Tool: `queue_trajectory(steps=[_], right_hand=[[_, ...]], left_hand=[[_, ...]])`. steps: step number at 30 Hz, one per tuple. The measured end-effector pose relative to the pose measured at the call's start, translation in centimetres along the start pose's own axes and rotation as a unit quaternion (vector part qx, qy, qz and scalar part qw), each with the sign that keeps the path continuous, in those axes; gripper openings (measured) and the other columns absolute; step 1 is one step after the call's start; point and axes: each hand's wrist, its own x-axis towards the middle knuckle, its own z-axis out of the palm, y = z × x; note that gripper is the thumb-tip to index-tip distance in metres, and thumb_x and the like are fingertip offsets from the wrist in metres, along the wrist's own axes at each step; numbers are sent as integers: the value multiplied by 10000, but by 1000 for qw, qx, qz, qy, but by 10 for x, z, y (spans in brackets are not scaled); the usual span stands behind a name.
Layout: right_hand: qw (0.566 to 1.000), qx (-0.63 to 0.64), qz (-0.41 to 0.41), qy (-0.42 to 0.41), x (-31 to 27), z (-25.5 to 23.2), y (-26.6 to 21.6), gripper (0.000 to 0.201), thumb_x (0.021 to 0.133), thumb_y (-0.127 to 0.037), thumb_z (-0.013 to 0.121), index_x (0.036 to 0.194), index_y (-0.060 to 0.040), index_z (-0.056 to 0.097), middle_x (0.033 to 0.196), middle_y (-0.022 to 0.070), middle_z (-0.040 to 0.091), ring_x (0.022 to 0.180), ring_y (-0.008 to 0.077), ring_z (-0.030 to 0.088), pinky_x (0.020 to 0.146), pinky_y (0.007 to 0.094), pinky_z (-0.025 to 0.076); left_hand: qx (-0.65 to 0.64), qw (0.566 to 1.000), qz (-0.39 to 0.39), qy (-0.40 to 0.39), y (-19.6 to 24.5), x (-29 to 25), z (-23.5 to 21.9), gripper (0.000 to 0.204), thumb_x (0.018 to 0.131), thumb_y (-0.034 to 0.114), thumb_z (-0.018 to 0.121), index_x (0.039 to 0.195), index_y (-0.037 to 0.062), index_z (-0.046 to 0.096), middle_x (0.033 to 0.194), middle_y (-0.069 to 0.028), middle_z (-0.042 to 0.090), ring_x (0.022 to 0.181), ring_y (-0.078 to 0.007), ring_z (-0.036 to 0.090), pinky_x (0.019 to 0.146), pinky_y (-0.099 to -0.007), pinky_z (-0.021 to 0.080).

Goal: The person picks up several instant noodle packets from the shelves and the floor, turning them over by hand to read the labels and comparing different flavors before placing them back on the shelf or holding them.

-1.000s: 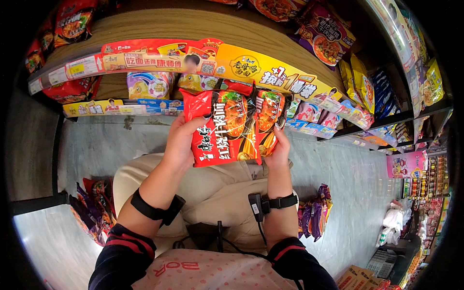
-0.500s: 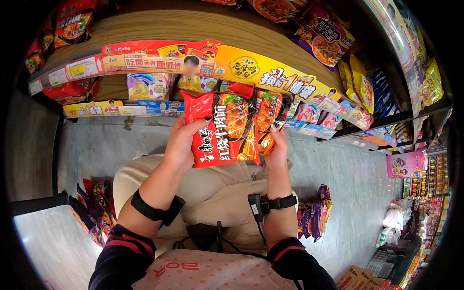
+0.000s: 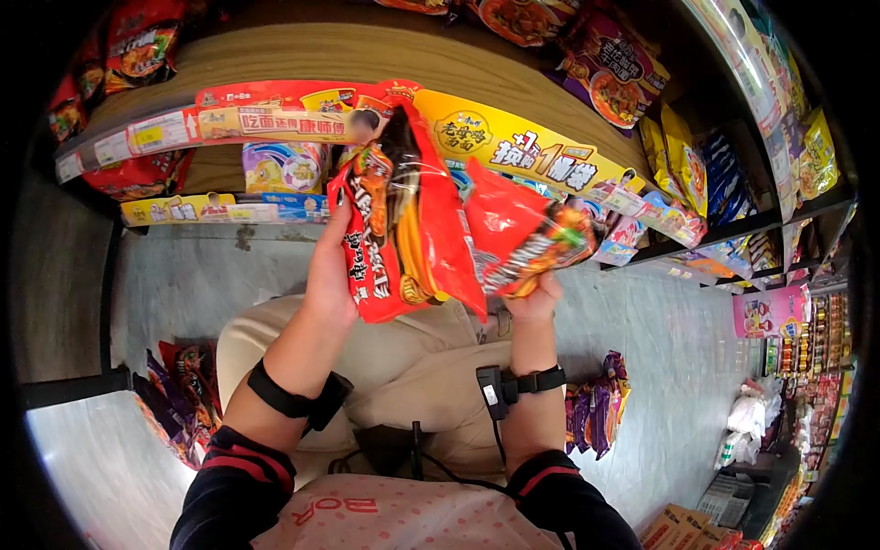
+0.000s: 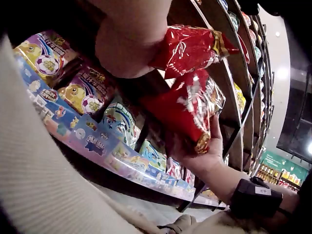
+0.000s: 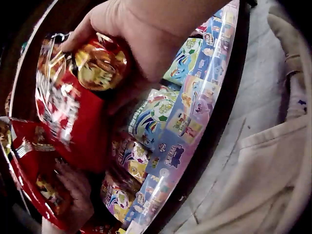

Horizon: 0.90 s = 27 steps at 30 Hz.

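Two red instant noodle packets are held up before the shelf, one in each hand. On the left, my left hand (image 3: 332,280) grips the larger-looking packet (image 3: 440,234) by its left edge, its front turned partly leftward. My right hand (image 3: 534,301) holds the other packet (image 3: 500,209) from below, tilted, with its printed front facing down and to the right. In the right wrist view the right hand (image 5: 141,36) curls round one end of its packet (image 5: 85,131). The left wrist view shows the two packets (image 4: 187,48) close together, the left hand's fingers largely hidden.
A wooden shelf (image 3: 275,55) with a promotional strip (image 3: 467,128) runs in front; a lower tier holds colourful bags (image 3: 282,168). Purple noodle packets (image 3: 598,403) lie on the floor by the right knee, more packets (image 3: 179,394) by the left. Cardboard boxes (image 3: 678,527) stand lower right.
The two packets, earlier side by side and overlapping with fronts facing up, have moved apart and turned. The left one is tipped up leftward; the right one is rotated to the right.
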Motion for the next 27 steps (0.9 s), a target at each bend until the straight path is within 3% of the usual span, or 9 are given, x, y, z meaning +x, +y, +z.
queue_trajectory(steps=[1,3,5,6,10,11,15,17,27], right_hand=[[993,114,-1,1,0,4,0,572,714,-235,523,1207,-29,320,1198,131,410,1100,288,408,927,443,320],[992,98,-39,75,0,4,-3,448,775,-279,477,1138,-35,378,1058,117,504,994,248,490,862,418,374],[965,238,46,-100,7,-12,-5,298,817,-294,446,997,-56,430,802,50,544,758,154,553,715,327,417],[958,282,48,-19,6,-10,-5,243,819,-317,452,870,-80,432,607,-21,412,514,92,404,545,247,318],[937,333,57,-94,9,3,-2,223,839,-305,428,815,-84,405,577,21,447,514,100,448,564,250,349],[936,333,56,-95,10,4,0,223,839,-305,428,815,-84,405,577,21,447,514,100,448,564,250,349],[934,328,65,-127,11,9,6,132,833,-147,401,725,-72,409,510,46,504,381,111,480,392,213,325],[889,398,76,-214,12,8,9,128,822,-119,406,711,-58,426,507,62,509,360,119,483,330,201,293],[936,310,44,-159,11,11,9,182,838,-174,388,860,-44,514,513,17,517,386,86,478,421,199,315]], left_hand=[[-31,999,7,-18,1,-1,4,397,857,302,389,1177,66,380,1151,-130,462,1007,-247,495,856,-403,406],[-43,999,16,-14,1,-2,8,404,853,326,390,1163,65,392,1107,-123,493,966,-243,517,820,-398,429],[-104,992,-17,-74,2,1,-6,448,858,392,349,1174,77,387,1114,-118,490,980,-240,507,842,-386,411],[-148,974,-51,-164,4,2,-10,444,839,396,395,1145,76,414,1075,-108,516,947,-233,525,817,-386,428],[-212,930,-129,-270,-5,12,-36,401,802,366,475,1058,58,455,918,-96,554,814,-207,545,691,-361,457],[-176,958,-119,-192,-6,1,-37,385,818,338,449,1063,45,394,786,-69,474,650,-179,471,580,-294,408],[-188,940,-167,-232,-3,-9,-15,427,799,387,445,1029,30,402,669,-47,411,565,-154,427,530,-281,358],[-168,926,-194,-275,-1,-13,-5,387,799,376,437,961,25,408,626,-38,410,489,-136,407,468,-249,330],[-163,879,-229,-386,-11,-7,-6,360,783,364,444,823,6,443,511,-42,430,336,-146,415,321,-242,295]])
